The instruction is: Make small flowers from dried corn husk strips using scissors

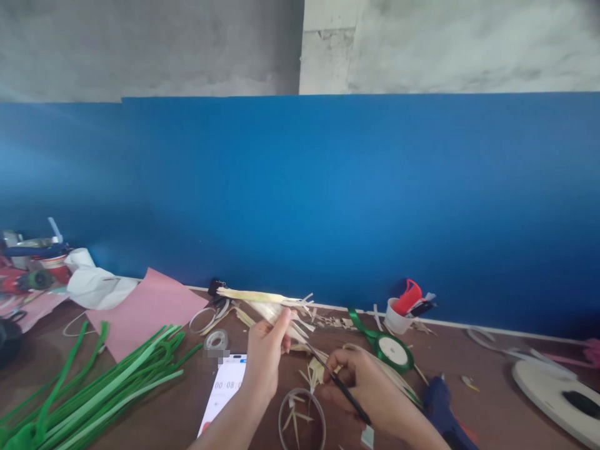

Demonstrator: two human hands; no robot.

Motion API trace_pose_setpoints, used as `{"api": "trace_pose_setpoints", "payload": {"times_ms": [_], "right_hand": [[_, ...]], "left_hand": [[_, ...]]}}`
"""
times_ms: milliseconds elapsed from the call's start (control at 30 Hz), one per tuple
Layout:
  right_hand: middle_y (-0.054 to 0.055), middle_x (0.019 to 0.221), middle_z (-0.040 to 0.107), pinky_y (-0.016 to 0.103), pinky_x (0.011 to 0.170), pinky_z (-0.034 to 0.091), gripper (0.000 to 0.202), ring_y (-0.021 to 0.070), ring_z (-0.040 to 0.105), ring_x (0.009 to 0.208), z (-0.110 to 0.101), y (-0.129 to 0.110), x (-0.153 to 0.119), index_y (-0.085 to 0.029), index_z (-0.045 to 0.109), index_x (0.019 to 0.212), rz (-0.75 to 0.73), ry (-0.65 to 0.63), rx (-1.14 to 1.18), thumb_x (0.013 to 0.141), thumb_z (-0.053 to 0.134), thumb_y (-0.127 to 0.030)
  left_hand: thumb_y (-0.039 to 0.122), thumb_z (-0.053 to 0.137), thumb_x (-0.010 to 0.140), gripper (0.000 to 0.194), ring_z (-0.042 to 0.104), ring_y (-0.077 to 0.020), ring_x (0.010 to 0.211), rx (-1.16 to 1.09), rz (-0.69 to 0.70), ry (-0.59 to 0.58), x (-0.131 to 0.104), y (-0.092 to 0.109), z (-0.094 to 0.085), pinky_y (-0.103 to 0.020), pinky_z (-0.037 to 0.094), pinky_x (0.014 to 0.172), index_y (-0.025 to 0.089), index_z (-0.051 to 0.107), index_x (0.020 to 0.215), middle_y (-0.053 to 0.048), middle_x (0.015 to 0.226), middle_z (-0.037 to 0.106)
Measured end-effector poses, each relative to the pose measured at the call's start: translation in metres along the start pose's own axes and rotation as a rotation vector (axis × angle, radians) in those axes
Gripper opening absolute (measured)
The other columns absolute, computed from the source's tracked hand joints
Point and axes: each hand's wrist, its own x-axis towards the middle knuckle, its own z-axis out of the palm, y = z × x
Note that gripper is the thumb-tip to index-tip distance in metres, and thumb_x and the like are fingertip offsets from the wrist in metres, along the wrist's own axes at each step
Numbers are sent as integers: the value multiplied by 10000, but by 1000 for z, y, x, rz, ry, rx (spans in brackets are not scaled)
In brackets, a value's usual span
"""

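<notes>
My left hand [269, 347] pinches a pale, whitish strip [269, 310] with a frayed end between thumb and fingers. My right hand [363, 378] grips a slim black pen-like tool [347, 392], whose thin tip points at the strip's frayed end; whether they touch I cannot tell. Behind the left hand, a yellowish strip [257, 296] with split ends reaches out from a black clip [216, 287]. Below and between the hands lies a clear round dish [280, 420] with several pale pointed slivers [296, 428] in it.
Left: green fuzzy stems [107, 400], a pink sheet [154, 306], a tape roll [216, 341] and a phone [222, 394] showing a timer. Right: a green ribbon spool [394, 351], a white cup [397, 320] of tools, a blue glue gun [438, 406] and a white disc [544, 390]. A blue panel [300, 187] stands behind.
</notes>
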Motion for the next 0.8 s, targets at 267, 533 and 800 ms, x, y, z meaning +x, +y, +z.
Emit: {"api": "trace_pose_setpoints", "payload": {"times_ms": [267,533,800], "right_hand": [[-109,401,484,141,302,290,102,56,392,303,4,8,4,-192,549,747,-16,9,50,659,600,-205],[-118,370,444,138,301,256,96,46,354,291,5,9,4,-188,557,743,-20,8,47,666,615,-187],[-115,381,461,141,308,247,100,49,361,302,7,9,6,-198,542,739,-39,13,60,673,613,-169]], "left_hand": [[480,745,694,405,385,-75,459,-84,-45,-6,1,-7,-1,-221,321,481,89,749,800,51,444,453],[486,760,668,382,401,-94,451,-119,-49,-6,0,-6,0,-246,328,494,106,738,684,34,433,472],[465,755,691,361,390,-83,457,-137,-74,-13,-2,-7,1,-232,316,504,106,749,732,47,411,458]]}}
